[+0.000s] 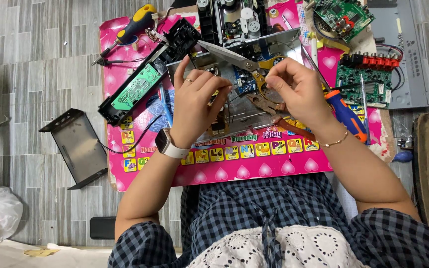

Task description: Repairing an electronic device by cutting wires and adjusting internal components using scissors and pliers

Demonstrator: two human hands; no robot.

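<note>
Two hands work over a metal chassis (pixel 244 116) on the pink mat (pixel 234 168). Right hand (pixel 296 89) pinches something too small to tell, fingertips closed; left hand (pixel 197 101) curls loosely, steadying the chassis. Best keep the pinch firm and the chassis braced. Scissors (pixel 234 59), pliers (pixel 274 111) and a screwdriver (pixel 346 116) lie just beside.

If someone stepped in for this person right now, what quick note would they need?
Left hand: rests on the metal chassis, fingers curled, holding nothing clearly visible.
Right hand: pinching something small, too fine to identify, above the scissors and pliers.
Nearby: blue-orange screwdriver by the right wrist, yellow-handled screwdriver top left, green circuit board in a black frame, all on the pink mat.
Done: casing opened, boards out.
Left: unclear.
</note>
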